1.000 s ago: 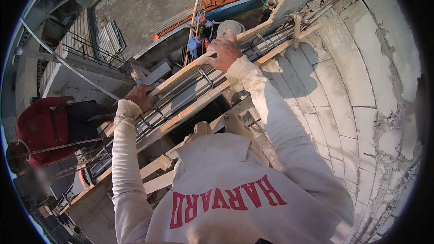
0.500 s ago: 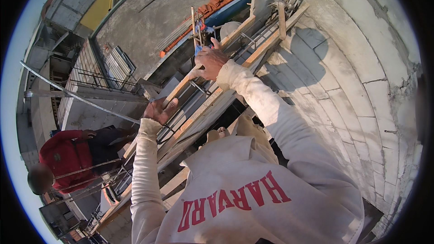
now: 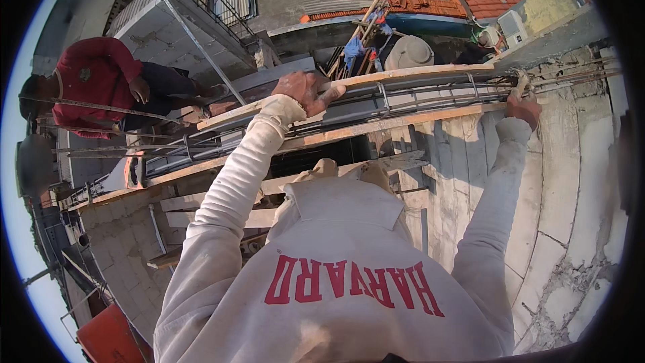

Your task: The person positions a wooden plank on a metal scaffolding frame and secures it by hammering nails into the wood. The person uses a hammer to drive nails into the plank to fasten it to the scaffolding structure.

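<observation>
My left hand [image 3: 306, 93] is closed over the far wooden board [image 3: 410, 74] of a long form, its thumb lying along the near side. Stretched out to the right, my right hand [image 3: 524, 109] is closed at the form's right end, around what looks like a short wooden crosspiece [image 3: 521, 81]; its fingers are partly hidden. Between the far board and the near wooden board [image 3: 403, 118] runs a cage of steel reinforcing bars [image 3: 430, 95] with bent stirrups.
A co-worker in a red top [image 3: 97, 81] is at the left, beside thin bars and an orange-handled saw [image 3: 134, 168]. Beyond the form are a rounded pale hat [image 3: 410, 52], sticks with blue plastic [image 3: 354, 48] and roof tiles [image 3: 430, 5]. A block wall [image 3: 557, 168] stands right.
My view has turned, so the form now runs nearly level across it. My hands have moved far apart: the right has left the far board for the form's right end.
</observation>
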{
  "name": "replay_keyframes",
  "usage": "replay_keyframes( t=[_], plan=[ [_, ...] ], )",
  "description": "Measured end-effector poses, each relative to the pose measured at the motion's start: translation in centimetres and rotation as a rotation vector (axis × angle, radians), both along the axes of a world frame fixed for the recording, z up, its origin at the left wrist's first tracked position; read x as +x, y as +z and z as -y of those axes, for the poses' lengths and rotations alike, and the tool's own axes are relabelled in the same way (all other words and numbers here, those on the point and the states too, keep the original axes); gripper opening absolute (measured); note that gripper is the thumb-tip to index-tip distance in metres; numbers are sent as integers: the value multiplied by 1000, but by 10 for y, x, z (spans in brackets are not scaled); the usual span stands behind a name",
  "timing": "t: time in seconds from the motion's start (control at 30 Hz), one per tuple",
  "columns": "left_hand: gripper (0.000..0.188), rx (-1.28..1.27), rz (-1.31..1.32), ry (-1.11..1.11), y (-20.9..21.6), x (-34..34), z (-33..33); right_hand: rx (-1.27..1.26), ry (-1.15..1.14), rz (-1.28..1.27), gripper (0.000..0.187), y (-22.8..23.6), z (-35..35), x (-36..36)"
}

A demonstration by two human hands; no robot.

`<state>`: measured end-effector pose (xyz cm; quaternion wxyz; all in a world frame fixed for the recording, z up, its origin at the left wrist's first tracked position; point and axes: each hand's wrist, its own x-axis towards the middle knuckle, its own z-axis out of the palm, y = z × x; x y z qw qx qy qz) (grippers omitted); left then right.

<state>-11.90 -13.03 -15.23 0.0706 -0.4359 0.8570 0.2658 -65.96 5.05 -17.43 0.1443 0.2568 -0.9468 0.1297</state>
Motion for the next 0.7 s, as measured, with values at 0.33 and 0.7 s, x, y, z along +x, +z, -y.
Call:
replay_keyframes(
  t=[0.33,0.7],
  plan=[
    [85,0,-52,-50,-1,2,4,369,-14,171,63,-77,-34,-174],
    [76,31,-17,-59,-2,5,-2,-612,223,280,38,2,-69,80]
  ],
)
